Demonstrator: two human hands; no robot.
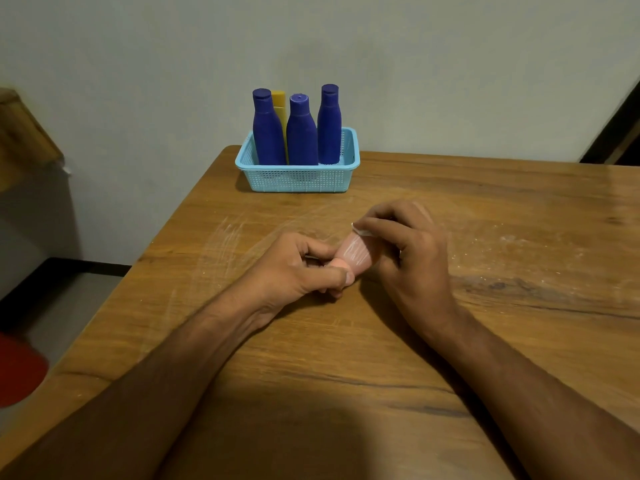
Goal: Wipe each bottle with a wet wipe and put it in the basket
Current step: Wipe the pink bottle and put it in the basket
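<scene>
Wooden table (450, 341): the work surface, bare except for the basket and the person's two hands, with pale smear marks across the middle, likely dried residue from wiping.

Basket (298, 178): light blue, perforated plastic, set at the far edge of the table near the wall, well apart from the hands, so that the near area stays free for handling. It already holds three blue bottles (302, 133) standing upright in a row and one yellow bottle (280, 109) behind them, mostly hidden. Their upright packing leaves some room at the right end of the basket.

Left hand (298, 268): closed around the cap end of the pink bottle, thumb and fingers pinching it. This grip appears to steady the bottle and would let it be turned.

Right hand (408, 244): curled over the far end of the bottle, fingers pressing a wet wipe against it. Whether the palm also supports the bottle from beneath cannot be told.

Pink bottle (355, 254): small, held on its side between the two hands, just above or on the table, cap toward the left hand. Whitish streaks show on its exposed side.

Wet wipe (360, 231): only a thin white edge shows under the right fingertips; the rest is hidden. By this arrangement, wiping is in progress and the bottle is not yet in the basket.
</scene>
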